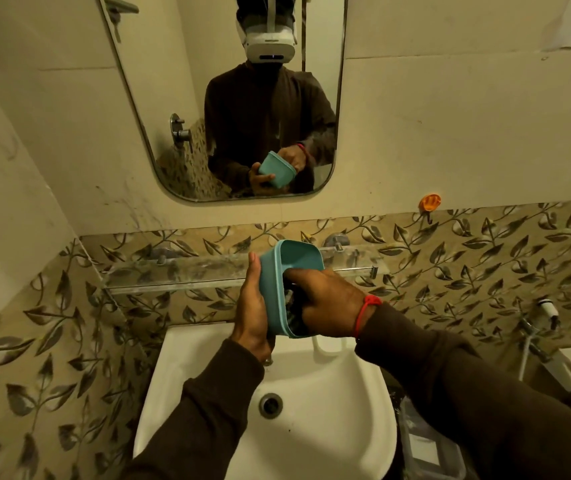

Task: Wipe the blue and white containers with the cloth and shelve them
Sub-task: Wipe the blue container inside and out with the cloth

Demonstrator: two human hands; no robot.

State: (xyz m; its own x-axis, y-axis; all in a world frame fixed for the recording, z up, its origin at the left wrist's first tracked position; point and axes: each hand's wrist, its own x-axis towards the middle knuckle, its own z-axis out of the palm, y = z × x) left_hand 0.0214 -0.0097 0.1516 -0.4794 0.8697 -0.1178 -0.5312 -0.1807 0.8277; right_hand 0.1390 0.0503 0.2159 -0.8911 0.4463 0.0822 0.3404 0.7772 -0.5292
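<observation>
A blue container [274, 282] is held tilted above the white sink [208, 375], with its open mouth facing me. My left hand [251, 306] grips its left outer wall. My right hand [325, 303] reaches inside it, fingers closed on a dark cloth [292, 311] that shows only partly within the container. The glass shelf [180, 271] runs along the wall just behind the container. No white container is visible.
A mirror [173, 98] above the shelf reflects a person holding the container. An orange hook [429, 201] sticks to the wall at right. A tap and hose [537, 348] stand at far right. A clear lidded box [429, 448] sits low beside the sink.
</observation>
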